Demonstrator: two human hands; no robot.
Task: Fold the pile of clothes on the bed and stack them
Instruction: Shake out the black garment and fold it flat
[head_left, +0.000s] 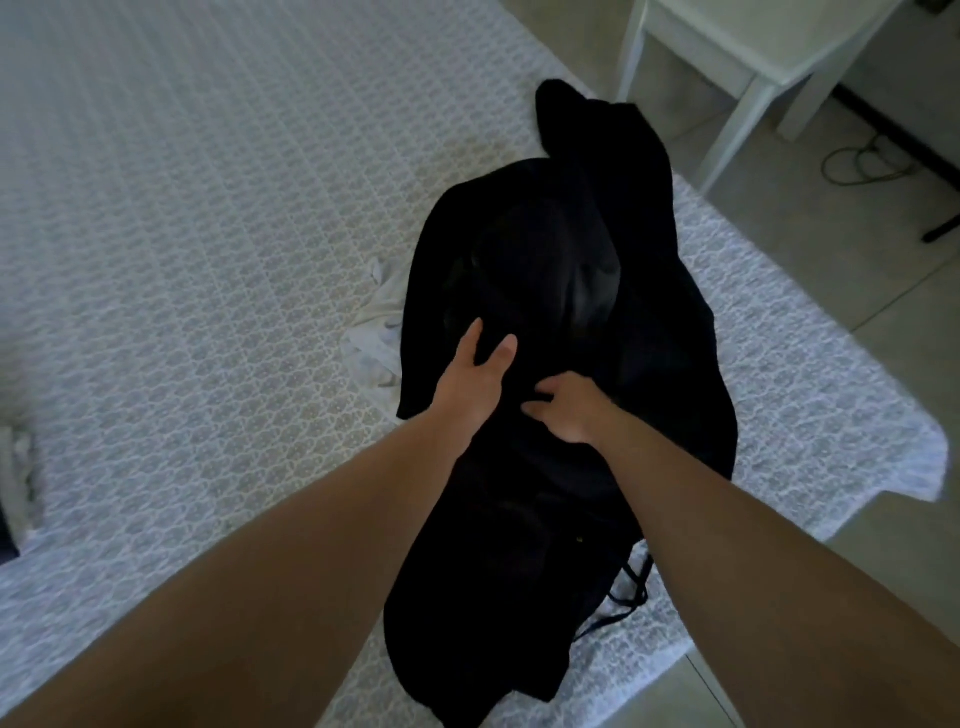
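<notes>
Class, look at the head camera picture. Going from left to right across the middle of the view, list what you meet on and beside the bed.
Patterned bed cover → white garment → left hand → right hand → edge of the black clothes pile → tiled floor.

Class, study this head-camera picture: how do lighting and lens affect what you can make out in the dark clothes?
Head view: dim, flat light; the black clothes lose nearly all fold detail; wide-angle lens bends the bed edges; both hands stay fairly sharp.
</notes>
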